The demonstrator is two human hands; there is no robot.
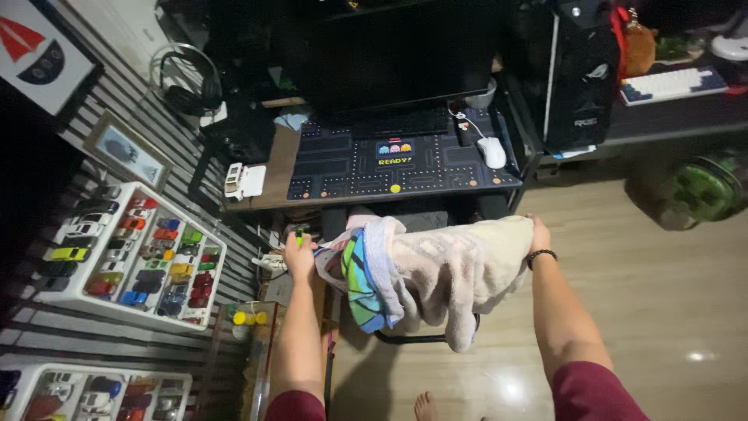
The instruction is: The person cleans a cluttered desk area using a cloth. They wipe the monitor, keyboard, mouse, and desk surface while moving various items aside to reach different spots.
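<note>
In front of the desk, two hands stretch a pale towel point(460, 269) between them.
The left hand point(299, 253) pinches its left corner, with striped cloth bunched just beside; the right hand point(538, 234) grips the right edge, fingers hidden. Far left, two white display cases point(82, 300) hold rows of toy cars point(167, 277).

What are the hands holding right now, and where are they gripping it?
Left hand and right hand hold a bundle of towels by its opposite ends; the beige and striped cloth sags between them.
</note>
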